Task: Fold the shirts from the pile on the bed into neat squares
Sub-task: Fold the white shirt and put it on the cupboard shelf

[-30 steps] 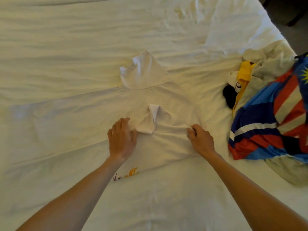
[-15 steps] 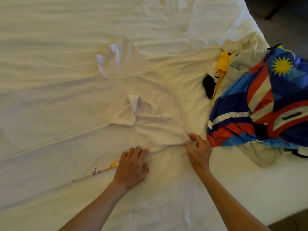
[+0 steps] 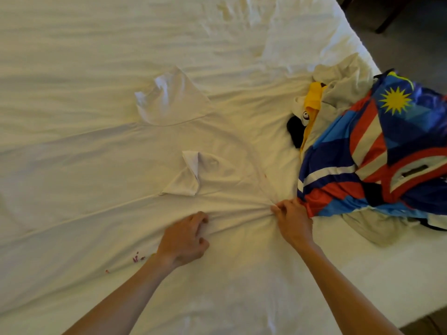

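A white-sheeted bed (image 3: 72,44) fills the view, its right edge running down past a heap of unfolded clothes. A white shirt (image 3: 217,165) lies spread across the middle of the bed, one sleeve (image 3: 169,100) pointing toward the far edge, the other sleeve (image 3: 191,175) doubled back on the body. The pile (image 3: 377,153), topped by a blue, red and white jersey, sits at the right edge, just beside the shirt. The right hand (image 3: 294,220) pinches a gathered bunch of the shirt's cloth between thumb and fingers, touching the jersey's lower corner. The left hand (image 3: 186,238), nearer the bed's near edge, has its fingers curled into the cloth, which puckers toward them; it appears to be gripping a fold. The step in hand looks to be taking hold of the shirt's side to fold it over. To do it well, both grips should lie on one straight line, take both layers together, and pull the cloth taut before carrying it across, so the crease falls straight and the doubled sleeve stays tucked inside.
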A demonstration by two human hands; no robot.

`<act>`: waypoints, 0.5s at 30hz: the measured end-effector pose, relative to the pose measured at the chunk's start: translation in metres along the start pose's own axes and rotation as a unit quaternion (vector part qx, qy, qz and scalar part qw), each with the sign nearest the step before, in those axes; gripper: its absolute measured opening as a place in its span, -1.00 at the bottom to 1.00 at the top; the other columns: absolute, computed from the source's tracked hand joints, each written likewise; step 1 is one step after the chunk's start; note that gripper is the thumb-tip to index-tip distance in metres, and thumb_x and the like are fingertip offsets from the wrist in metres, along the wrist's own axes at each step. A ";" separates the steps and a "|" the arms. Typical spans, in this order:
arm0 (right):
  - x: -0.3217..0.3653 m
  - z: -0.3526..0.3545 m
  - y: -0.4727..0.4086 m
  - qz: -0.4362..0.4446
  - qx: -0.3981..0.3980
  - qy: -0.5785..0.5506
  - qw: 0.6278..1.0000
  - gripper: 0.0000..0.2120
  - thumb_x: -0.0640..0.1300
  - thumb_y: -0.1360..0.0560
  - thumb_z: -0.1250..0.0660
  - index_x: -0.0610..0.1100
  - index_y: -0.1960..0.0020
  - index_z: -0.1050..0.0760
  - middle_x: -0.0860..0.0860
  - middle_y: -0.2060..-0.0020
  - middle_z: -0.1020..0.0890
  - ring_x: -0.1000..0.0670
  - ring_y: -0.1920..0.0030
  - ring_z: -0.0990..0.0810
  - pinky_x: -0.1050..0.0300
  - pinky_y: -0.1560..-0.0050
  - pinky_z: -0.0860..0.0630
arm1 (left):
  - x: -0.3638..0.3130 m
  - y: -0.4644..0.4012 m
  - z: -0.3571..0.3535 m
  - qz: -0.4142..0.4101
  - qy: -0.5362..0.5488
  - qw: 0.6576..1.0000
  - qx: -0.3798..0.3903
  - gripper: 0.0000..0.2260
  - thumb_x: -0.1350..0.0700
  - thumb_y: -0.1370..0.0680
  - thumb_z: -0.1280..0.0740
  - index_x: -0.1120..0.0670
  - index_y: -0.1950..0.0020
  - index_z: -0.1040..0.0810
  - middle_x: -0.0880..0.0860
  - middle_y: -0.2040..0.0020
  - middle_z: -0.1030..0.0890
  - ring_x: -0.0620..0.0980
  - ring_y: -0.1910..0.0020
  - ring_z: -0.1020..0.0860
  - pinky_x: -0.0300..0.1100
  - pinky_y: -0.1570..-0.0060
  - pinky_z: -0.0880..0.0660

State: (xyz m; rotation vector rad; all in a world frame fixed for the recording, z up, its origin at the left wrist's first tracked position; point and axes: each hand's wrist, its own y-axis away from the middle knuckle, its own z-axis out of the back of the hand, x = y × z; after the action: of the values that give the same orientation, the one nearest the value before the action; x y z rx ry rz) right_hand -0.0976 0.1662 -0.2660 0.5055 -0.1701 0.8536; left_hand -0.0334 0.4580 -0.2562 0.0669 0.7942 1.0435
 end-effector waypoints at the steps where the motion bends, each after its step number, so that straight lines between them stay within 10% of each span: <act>1: 0.008 -0.001 0.005 0.002 -0.047 0.019 0.999 -0.79 0.02 -0.60 -0.22 -0.07 -0.05 -0.55 -0.06 -0.06 -0.53 -0.15 -0.10 -0.49 -0.11 -0.07 -0.43 | -0.002 0.000 0.006 0.033 0.018 0.999 -0.026 -0.68 -0.08 -0.38 -0.30 -0.11 -0.11 -0.43 -0.12 0.04 -0.59 0.03 0.06 -0.59 -0.11 0.14 -0.48; 4: 0.046 -0.012 0.026 0.123 -0.178 0.035 0.976 -0.75 -0.08 -0.46 -0.27 -0.07 -0.12 -0.53 -0.07 -0.08 -0.52 -0.14 -0.06 -0.46 -0.11 0.00 -0.42 | -0.006 -0.005 0.022 0.119 0.057 0.981 -0.141 -0.76 -0.14 -0.41 -0.38 -0.08 0.02 -0.46 -0.12 0.20 -0.52 0.04 0.16 -0.58 -0.13 0.22 -0.43; 8: 0.095 -0.037 0.024 0.321 -0.079 -0.050 0.942 -0.76 -0.24 -0.45 -0.29 -0.09 -0.10 -0.52 -0.01 -0.05 -0.52 -0.11 0.00 -0.54 -0.04 0.11 -0.52 | -0.006 -0.028 0.037 0.160 0.018 0.965 -0.208 -0.57 -0.23 -0.39 -0.46 -0.04 -0.10 -0.42 -0.06 0.00 -0.54 0.09 0.03 -0.59 -0.08 0.19 -0.47; 11: 0.128 -0.043 -0.003 0.309 -0.074 -0.112 0.942 -0.76 -0.23 -0.47 -0.24 -0.12 -0.12 -0.52 -0.04 -0.08 -0.53 -0.13 -0.04 -0.56 -0.05 0.06 -0.56 | 0.000 -0.049 0.045 0.145 -0.045 0.976 -0.158 -0.41 -0.23 -0.36 -0.47 -0.02 -0.27 -0.37 -0.01 -0.17 -0.46 0.11 -0.08 -0.56 -0.04 0.18 -0.48; 15: 0.167 -0.036 -0.060 0.216 0.001 -0.091 0.972 -0.61 -0.12 -0.49 -0.31 -0.09 -0.32 -0.45 -0.04 -0.28 -0.49 -0.13 -0.24 -0.49 -0.11 -0.20 -0.48 | 0.008 -0.062 0.052 0.130 -0.063 0.967 -0.211 -0.76 0.00 -0.48 -0.37 0.04 -0.11 -0.55 0.04 -0.07 -0.50 0.15 -0.02 -0.56 -0.09 0.25 -0.36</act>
State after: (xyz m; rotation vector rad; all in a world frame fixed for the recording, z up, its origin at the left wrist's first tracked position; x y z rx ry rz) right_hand 0.0549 0.2638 -0.2620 0.5579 -0.4597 1.2313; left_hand 0.0466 0.4482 -0.2484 -0.1285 0.4423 1.4239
